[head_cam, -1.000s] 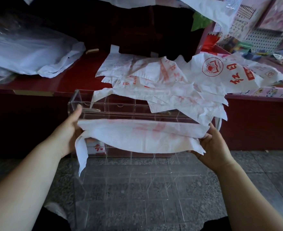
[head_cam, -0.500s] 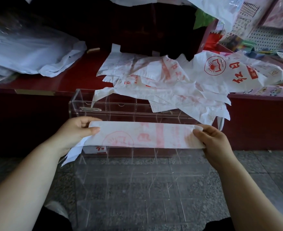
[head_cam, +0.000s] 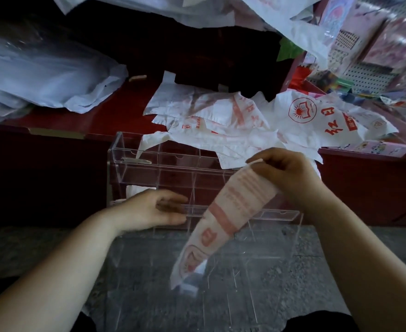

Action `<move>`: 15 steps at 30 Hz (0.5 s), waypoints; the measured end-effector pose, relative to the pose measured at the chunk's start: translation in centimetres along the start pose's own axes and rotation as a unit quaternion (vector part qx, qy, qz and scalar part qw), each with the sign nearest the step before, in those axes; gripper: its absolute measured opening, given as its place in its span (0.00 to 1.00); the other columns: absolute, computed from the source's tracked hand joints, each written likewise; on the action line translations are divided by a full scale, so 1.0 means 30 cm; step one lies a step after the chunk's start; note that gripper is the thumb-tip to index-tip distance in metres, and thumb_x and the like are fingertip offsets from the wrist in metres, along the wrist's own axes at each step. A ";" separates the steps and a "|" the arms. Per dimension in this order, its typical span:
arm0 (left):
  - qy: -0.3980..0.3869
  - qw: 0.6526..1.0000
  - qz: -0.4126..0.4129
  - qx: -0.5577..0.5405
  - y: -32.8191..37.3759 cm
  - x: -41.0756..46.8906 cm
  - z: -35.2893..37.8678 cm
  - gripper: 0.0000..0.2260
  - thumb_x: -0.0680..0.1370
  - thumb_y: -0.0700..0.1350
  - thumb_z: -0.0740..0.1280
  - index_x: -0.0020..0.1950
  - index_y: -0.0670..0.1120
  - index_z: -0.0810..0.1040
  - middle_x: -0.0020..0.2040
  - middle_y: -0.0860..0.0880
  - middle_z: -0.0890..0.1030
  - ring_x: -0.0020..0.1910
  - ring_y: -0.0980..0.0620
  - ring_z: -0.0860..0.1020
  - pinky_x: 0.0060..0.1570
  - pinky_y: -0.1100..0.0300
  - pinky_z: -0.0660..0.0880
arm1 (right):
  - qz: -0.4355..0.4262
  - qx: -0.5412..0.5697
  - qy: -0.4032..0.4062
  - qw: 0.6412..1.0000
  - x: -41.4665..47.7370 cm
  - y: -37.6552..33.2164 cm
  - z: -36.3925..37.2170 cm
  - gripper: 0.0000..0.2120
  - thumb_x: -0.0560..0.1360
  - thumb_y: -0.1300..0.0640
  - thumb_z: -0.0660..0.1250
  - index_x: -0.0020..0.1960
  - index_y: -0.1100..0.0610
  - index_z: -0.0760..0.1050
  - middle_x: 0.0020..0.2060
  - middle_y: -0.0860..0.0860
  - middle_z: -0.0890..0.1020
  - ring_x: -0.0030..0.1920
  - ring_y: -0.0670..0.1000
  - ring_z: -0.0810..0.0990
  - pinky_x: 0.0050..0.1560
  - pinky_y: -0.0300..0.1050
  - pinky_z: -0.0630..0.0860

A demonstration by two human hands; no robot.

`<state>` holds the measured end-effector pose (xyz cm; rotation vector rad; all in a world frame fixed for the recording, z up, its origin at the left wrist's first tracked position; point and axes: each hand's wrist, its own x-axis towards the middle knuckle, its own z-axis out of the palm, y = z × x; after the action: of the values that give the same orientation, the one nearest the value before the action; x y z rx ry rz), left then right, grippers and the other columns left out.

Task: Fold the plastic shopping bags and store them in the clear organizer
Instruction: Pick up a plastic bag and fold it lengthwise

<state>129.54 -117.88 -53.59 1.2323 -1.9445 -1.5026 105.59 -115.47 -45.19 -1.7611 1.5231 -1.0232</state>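
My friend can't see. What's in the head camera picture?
The right hand pinches the top of a folded white-and-red plastic bag hanging over the clear organizer. The left hand is open, holding nothing. More bags lie on the red counter behind.

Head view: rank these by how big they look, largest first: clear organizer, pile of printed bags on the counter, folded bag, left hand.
1. clear organizer
2. pile of printed bags
3. folded bag, which is nearer the camera than the pile, so their real difference is unsure
4. left hand
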 end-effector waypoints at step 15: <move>0.100 0.952 0.078 -0.277 0.119 -0.049 0.141 0.05 0.72 0.38 0.69 0.38 0.47 0.79 0.30 0.54 0.82 0.30 0.59 0.81 0.31 0.67 0.76 | -0.114 -0.122 -0.058 0.984 0.090 -0.173 0.173 0.05 0.72 0.60 0.69 0.44 0.51 0.80 0.22 0.35 0.76 0.29 0.37 0.73 0.29 0.27 0.69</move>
<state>125.75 -114.12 -51.52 0.9127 -1.3223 -1.6142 112.88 -117.51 -43.16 -2.1676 1.4483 -0.8496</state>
